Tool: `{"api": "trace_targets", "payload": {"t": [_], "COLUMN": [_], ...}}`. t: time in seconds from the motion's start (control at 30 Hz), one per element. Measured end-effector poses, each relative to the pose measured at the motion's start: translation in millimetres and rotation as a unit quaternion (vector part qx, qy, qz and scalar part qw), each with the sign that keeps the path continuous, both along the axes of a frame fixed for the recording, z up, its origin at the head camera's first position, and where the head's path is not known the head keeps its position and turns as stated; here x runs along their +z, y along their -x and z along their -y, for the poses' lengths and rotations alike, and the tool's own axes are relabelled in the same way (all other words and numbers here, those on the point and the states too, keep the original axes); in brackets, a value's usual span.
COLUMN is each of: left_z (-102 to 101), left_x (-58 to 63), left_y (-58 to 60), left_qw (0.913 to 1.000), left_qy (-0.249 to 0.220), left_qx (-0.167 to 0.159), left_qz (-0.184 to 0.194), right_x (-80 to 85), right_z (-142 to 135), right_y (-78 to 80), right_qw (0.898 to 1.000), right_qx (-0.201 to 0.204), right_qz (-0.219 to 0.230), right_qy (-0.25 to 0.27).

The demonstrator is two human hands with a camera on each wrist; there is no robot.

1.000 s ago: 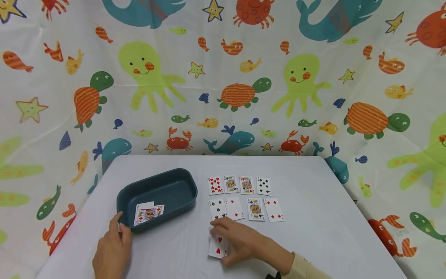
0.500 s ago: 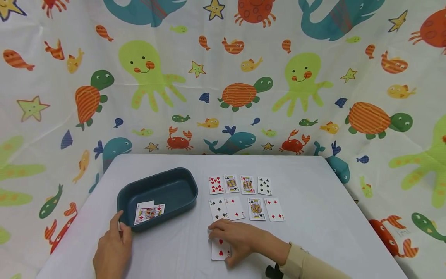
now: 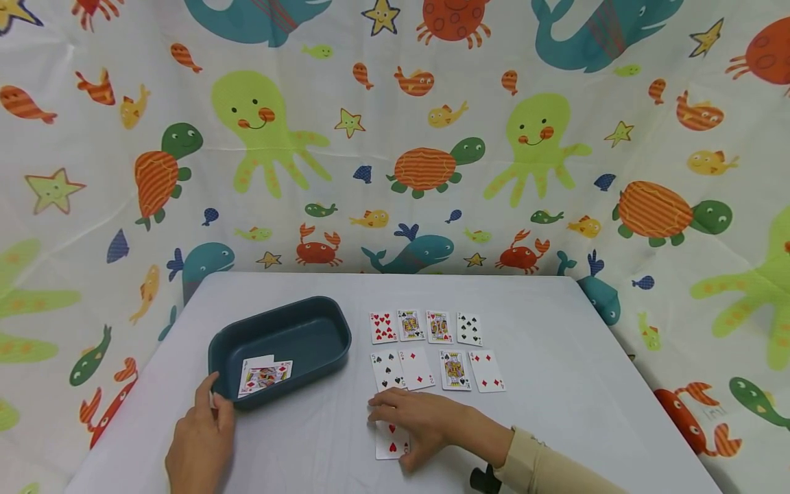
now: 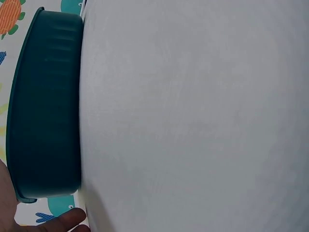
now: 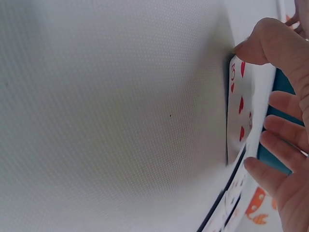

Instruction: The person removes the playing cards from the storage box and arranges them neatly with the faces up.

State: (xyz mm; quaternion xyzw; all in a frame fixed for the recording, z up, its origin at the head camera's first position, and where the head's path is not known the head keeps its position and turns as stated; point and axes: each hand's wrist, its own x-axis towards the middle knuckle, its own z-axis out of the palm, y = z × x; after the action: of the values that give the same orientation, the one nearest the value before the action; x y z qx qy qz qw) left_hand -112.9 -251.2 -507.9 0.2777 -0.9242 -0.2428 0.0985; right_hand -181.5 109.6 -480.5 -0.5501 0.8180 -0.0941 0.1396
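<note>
My right hand arches over a three of hearts that lies on the white tabletop. In the right wrist view the thumb touches a corner of the card, and the other fingers spread loosely around its far side. The hand hides the card's upper part in the head view. My left hand rests at the near left corner of a dark teal tray, its index finger up against the rim. Inside the tray lie a red-suited face card and another card partly under it.
Two rows of face-up playing cards lie beyond my right hand, including a ten of hearts, a four of diamonds and a face card. A sea-animal printed curtain hangs behind the table.
The right hand has slid the three of hearts slightly right and turned it straighter, then barely moved over the last half second. The left hand and tray look unchanged.
</note>
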Motion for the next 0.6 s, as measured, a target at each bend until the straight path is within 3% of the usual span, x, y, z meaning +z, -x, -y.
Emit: {"api": "trace_targets", "payload": {"t": [0.33,0.6], "left_z": [-1.0,1.1], "left_x": [1.2,-0.2], "left_y": [-0.4,-0.3], "left_qw": [1.0,1.0], "left_qy": [-0.001,0.003], "left_qx": [0.0,-0.005], "left_qz": [-0.001,-0.005], "right_x": [0.4,3.7], "right_z": [-1.6,0.6], "right_y": [-1.5,1.7], "right_qw": [0.999,0.988], "right_qx": [-0.014,-0.07], "right_qz": [0.019,0.057], "right_qy": [0.024,0.126]}}
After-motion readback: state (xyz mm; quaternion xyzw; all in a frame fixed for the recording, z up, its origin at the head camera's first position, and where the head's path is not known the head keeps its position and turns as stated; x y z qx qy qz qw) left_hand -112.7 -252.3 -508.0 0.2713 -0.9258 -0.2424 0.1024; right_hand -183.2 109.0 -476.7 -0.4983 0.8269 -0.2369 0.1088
